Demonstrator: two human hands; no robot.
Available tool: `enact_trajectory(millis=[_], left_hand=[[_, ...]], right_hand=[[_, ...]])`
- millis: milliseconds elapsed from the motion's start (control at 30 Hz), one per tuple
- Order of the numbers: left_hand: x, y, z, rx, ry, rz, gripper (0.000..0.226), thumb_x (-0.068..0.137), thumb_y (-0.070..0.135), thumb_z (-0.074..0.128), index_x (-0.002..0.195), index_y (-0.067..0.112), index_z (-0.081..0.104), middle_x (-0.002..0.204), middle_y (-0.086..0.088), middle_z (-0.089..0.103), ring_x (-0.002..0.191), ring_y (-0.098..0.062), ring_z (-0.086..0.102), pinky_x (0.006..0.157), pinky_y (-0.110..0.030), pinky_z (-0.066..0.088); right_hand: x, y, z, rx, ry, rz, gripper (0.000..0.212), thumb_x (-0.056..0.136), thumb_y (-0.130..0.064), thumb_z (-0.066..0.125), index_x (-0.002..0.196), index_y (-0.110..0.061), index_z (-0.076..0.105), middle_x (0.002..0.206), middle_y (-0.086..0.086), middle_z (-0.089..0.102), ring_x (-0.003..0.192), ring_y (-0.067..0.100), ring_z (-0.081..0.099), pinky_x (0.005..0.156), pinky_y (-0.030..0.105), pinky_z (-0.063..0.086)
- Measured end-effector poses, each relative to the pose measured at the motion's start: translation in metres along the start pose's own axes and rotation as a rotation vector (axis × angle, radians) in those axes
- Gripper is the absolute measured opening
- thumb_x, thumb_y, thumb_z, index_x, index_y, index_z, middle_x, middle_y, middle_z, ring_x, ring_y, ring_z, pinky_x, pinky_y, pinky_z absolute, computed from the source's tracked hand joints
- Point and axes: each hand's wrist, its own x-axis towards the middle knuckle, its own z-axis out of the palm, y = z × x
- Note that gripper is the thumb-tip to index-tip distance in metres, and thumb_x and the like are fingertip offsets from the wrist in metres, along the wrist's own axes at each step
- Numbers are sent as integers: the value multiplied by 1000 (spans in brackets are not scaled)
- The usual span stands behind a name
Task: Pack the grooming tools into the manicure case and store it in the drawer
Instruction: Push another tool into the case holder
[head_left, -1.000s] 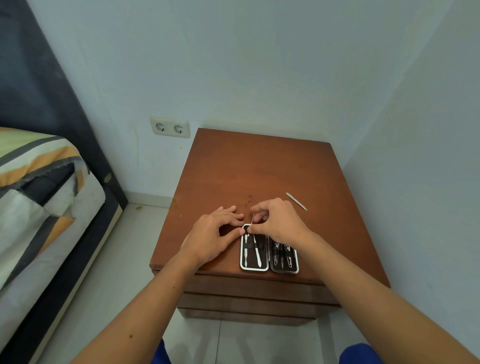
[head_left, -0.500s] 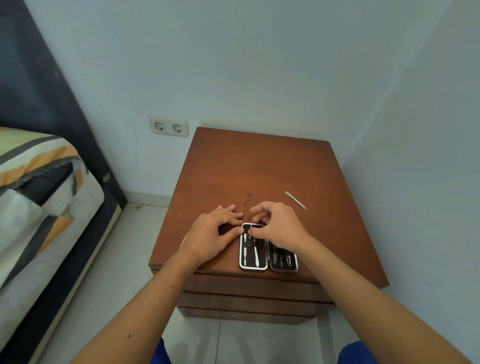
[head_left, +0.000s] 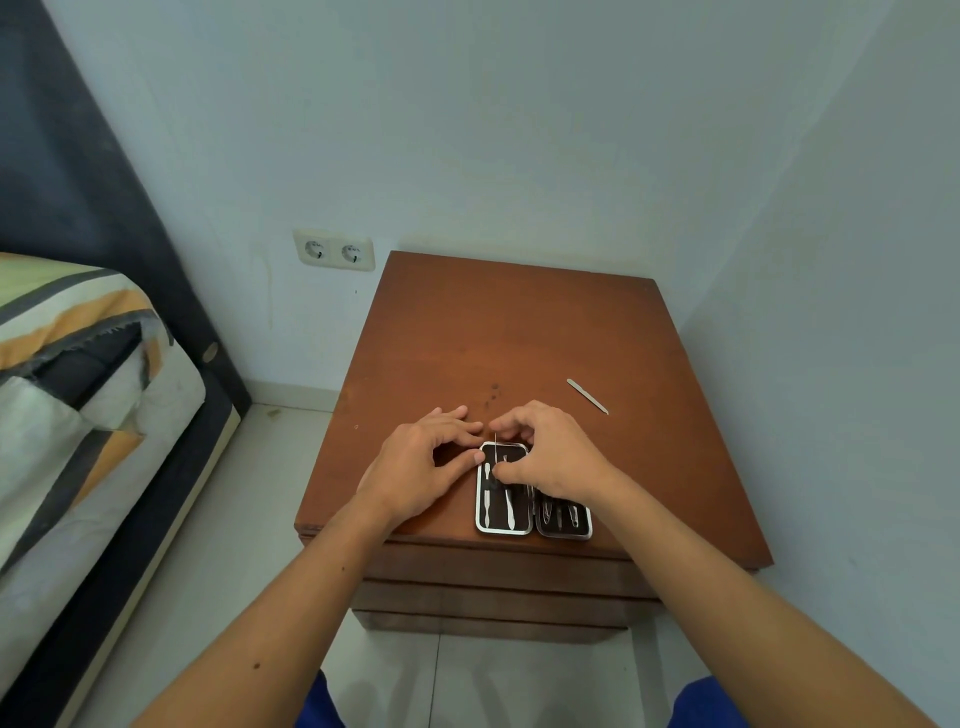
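A right hand (head_left: 550, 457) is pinching a thin metal tool (head_left: 497, 441) over the open, metal-rimmed manicure case (head_left: 506, 527) on the smooth wooden bench (head_left: 519, 332); the left hand (head_left: 423, 462), fingers curled, is steadying the case's left edge.

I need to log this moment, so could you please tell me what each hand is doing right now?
Left hand: open, fingers resting at the case edge, holding nothing.
Right hand: pinching a thin tool over the case.

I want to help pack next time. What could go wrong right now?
The case lies open at the nightstand's front edge, so a nudge could tip it off. The right hand pinches a thin tool that might slip. The file lies apart and could get forgotten.
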Motion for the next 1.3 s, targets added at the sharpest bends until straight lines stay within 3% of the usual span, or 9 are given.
enact_trajectory(millis=[133, 300, 400, 533, 600, 733, 900, 1300], left_hand=[[0, 2, -1, 4, -2, -1, 25, 91, 35, 79, 116, 32, 80, 130, 14, 73, 138, 4, 51, 126, -33, 31], [0, 2, 0, -5, -1, 2, 25, 91, 35, 79, 116, 33, 79, 130, 13, 73, 138, 4, 52, 126, -33, 31], [0, 1, -1, -4, -1, 5, 24, 92, 34, 79, 116, 32, 79, 130, 13, 73, 138, 3, 52, 126, -33, 31], [0, 1, 0, -10, 2, 11, 24, 92, 35, 79, 115, 32, 80, 129, 14, 73, 138, 4, 52, 126, -32, 31], [0, -1, 1, -9, 6, 12, 23, 92, 36, 78, 115, 32, 80, 129, 14, 73, 138, 5, 51, 126, -32, 32], [0, 1, 0, 4, 6, 6, 24, 92, 37, 78, 116, 31, 80, 129, 16, 73, 138, 7, 51, 126, -31, 31], [0, -1, 1, 14, 5, 6, 24, 92, 37, 78, 115, 32, 80, 129, 17, 73, 138, 6, 51, 125, -35, 33], [0, -1, 0, 5, 5, -9, 24, 91, 39, 78, 115, 34, 79, 129, 20, 72, 138, 7, 50, 125, -35, 33]], right_hand=[[0, 0, -5, 6, -26, -10, 47, 71, -28, 90, 115, -31, 74, 111, -10, 63, 109, 13, 59, 98, 29, 50], [-3, 3, -3, -4, -20, -42, 38, 72, -34, 89, 107, -35, 75, 115, -13, 61, 114, 14, 58, 104, 38, 50], [-9, 5, -2, -30, -16, -84, 41, 77, -40, 85, 117, -36, 73, 119, -15, 59, 121, 13, 53, 106, 33, 46], [-26, 9, 0, -121, -44, -154, 68, 79, -47, 83, 140, -29, 61, 128, -15, 51, 127, 10, 36, 105, 22, 30], [-32, 12, 6, -142, 8, -184, 70, 80, -48, 82, 143, -26, 59, 131, -17, 50, 129, 9, 33, 108, 21, 28], [-39, 15, 14, -104, 77, -202, 65, 78, -48, 83, 137, -27, 65, 139, -15, 50, 136, 10, 30, 113, 23, 27], [-41, 14, 11, -44, 44, -155, 62, 72, -46, 90, 129, -33, 67, 144, -16, 45, 139, 7, 24, 110, 22, 24], [-41, 16, 10, -36, 11, -168, 63, 71, -46, 90, 128, -33, 66, 145, -17, 44, 141, 6, 24, 116, 26, 26]])
